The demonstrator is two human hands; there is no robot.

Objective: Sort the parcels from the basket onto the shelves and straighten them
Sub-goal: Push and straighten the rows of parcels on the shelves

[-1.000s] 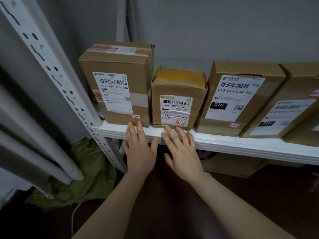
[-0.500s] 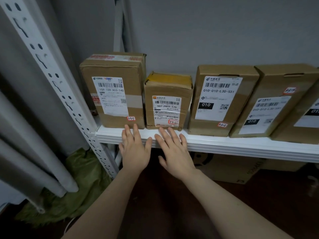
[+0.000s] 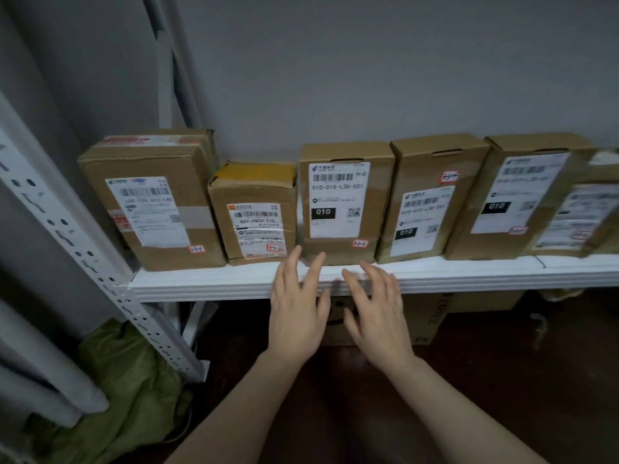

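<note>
Several brown cardboard parcels with white labels stand in a row on the white shelf [image 3: 207,283]. From the left: a large parcel [image 3: 150,199], a small parcel with yellow tape on top [image 3: 254,212], a tall parcel labelled 010 [image 3: 341,199], then a tilted parcel [image 3: 432,202] and another tilted parcel [image 3: 522,195]. My left hand [image 3: 296,309] has straight fingers whose tips reach the base of the tall 010 parcel. My right hand [image 3: 376,313] lies beside it, its spread fingers over the shelf's front edge below that same parcel. Neither hand holds anything. No basket is in view.
A white perforated upright [image 3: 83,262] carries the shelf's left end. Grey curtain folds [image 3: 33,363] hang at the left with a green bag [image 3: 127,390] on the floor below. A cardboard box [image 3: 432,316] sits under the shelf. One more parcel [image 3: 589,212] is cut off at right.
Both hands have shifted right along the shelf edge, from the two leftmost parcels to the tall 010 parcel. The view has moved right too, showing more parcels.
</note>
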